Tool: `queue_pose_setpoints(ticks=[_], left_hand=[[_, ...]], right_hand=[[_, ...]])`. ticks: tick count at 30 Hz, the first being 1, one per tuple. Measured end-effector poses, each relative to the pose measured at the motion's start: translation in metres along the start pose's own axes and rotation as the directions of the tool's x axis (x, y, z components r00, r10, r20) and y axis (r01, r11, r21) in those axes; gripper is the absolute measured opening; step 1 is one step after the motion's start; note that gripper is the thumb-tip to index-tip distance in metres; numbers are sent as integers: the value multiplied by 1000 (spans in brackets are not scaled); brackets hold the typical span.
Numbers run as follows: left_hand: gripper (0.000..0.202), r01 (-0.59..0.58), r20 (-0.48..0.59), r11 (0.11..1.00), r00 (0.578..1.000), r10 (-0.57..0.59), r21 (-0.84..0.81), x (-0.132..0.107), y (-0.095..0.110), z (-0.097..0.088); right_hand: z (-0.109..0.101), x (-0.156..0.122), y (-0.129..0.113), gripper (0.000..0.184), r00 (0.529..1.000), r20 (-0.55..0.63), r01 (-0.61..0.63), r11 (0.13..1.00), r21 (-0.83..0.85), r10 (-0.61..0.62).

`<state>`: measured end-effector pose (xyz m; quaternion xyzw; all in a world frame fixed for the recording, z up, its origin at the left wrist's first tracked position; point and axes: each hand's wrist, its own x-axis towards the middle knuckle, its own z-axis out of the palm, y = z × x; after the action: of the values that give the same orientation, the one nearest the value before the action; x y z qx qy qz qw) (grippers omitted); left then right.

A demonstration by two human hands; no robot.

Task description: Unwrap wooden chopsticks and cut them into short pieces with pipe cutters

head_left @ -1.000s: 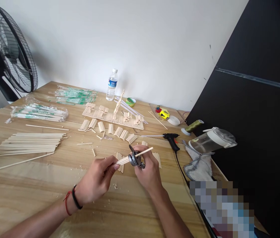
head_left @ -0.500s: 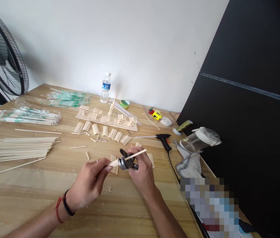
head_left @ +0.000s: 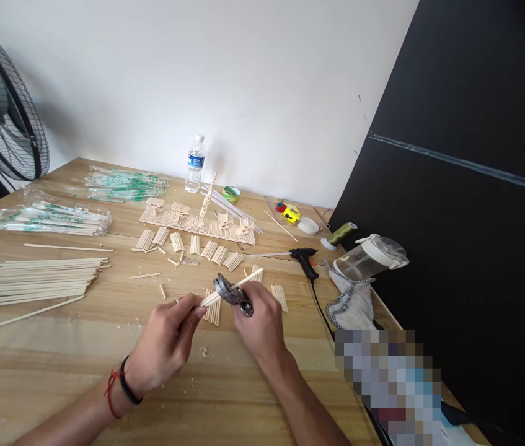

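Note:
My left hand [head_left: 168, 334] is closed, pinching a few thin wooden sticks [head_left: 210, 300] between thumb and fingers. Dark metal pliers [head_left: 225, 288] with a rounded head are gripped in my right hand [head_left: 262, 316]. Their jaws sit at the sticks, and one longer stick [head_left: 253, 276] pokes out past them to the upper right. Whether the jaws are closed on the wood I cannot tell. Under the sticks lies a small slatted wooden panel [head_left: 213, 316]. Another such panel [head_left: 279, 298] rests right of my right hand.
Behind stands a long slatted model base [head_left: 188, 224], with several small panels [head_left: 194, 244] before it. Loose sticks [head_left: 39, 279] and bagged sticks [head_left: 57, 218] lie left. A hot glue gun [head_left: 306, 263], cloth [head_left: 350, 303] and clear jar [head_left: 369, 260] are right. A water bottle [head_left: 194, 167] stands near the wall.
The pliers have turned in my right hand, their head now tilted up and left. The longer stick has shifted slightly left and down. My left hand keeps its pinch; the view has moved slightly.

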<state>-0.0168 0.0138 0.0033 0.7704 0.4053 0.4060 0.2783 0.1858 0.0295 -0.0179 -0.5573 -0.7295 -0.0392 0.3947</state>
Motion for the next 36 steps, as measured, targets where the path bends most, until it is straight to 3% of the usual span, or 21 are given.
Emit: queue_pose_setpoints(ticks=[3,8,13,16,19,23,29,36], left_hand=[[29,45,6,999,999,-45,-9,1,-2,1],[36,181,107,981,979,-173,-76,11,-15,-9],[37,318,19,947,948,-319,48,22,-43,-20],[35,332,-20,932,943,-333,146,25,-58,-20],[33,278,-78,943,960,-268,182,26,-61,-19],[38,108,-151,989,984,-92,103,19,-43,-17],[41,-213,-58,959,972,227,189,2,-10,-3],[24,-243,-102,915,952,289,323,0,-13,7]], right_hand=[[2,-2,-1,13,994,52,-92,996,-18,93],[3,-1,7,13,970,112,-205,973,-110,217],[3,1,12,13,945,167,-252,950,-182,282],[4,1,7,12,936,217,-236,952,-194,276],[6,1,1,10,923,271,-219,952,-213,273],[6,1,-7,8,913,306,-207,953,-223,270],[9,-4,-26,7,920,346,-125,974,-188,185],[16,-10,-38,7,923,367,-81,990,-115,118]])
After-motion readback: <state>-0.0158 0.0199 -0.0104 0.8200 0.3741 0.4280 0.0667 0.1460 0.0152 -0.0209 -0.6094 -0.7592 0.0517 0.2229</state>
